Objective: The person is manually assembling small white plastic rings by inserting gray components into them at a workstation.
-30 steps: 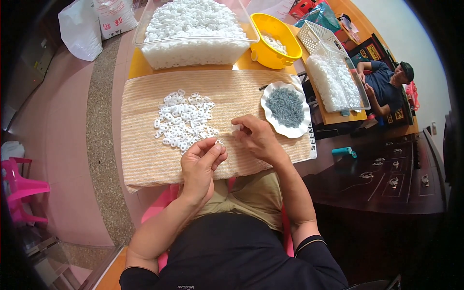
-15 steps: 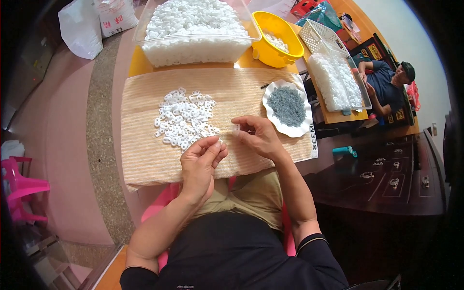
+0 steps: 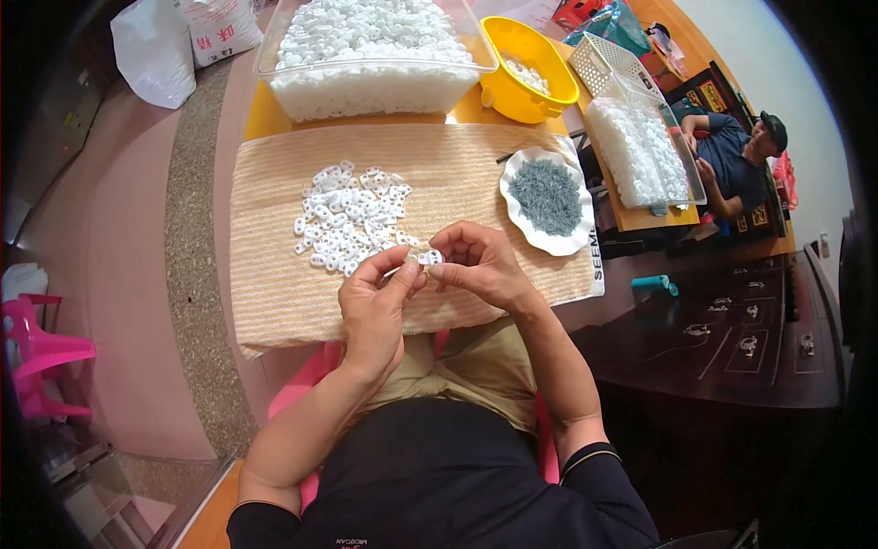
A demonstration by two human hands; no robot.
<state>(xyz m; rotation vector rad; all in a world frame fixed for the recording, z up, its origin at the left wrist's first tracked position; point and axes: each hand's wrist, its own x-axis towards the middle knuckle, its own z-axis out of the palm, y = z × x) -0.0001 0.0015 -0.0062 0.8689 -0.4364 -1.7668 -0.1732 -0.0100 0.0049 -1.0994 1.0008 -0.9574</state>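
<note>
Through the head camera I look down on a person's two bare hands, meeting fingertip to fingertip above a striped cloth (image 3: 274, 311). Between them is a small white piece (image 3: 433, 259) with dark holes. It lies straight to the right of the left fingertips and just left of the right hand's grip, so neither hand is clearly nearer: both are at it. Its long axis seems to run roughly left to right, along the line that joins the two hands, though it is small and partly covered.

The left hand (image 3: 375, 297) is closed in a pinch, thumb and forefinger together at the left end of the white. The right hand (image 3: 485, 265) grips the right end, thumb below and forefinger above, its other fingers curled. I cannot tell whether this is one piece or two touching end to end.

Just beyond the left hand, up and to the left, a loose pile of white pieces (image 3: 352, 220) lies on the cloth. Beyond the right hand, up and to the right, stands a wavy-edged white plate (image 3: 560, 247) heaped with small grey pieces (image 3: 545, 196); the right hand is the nearer one to it.
</note>
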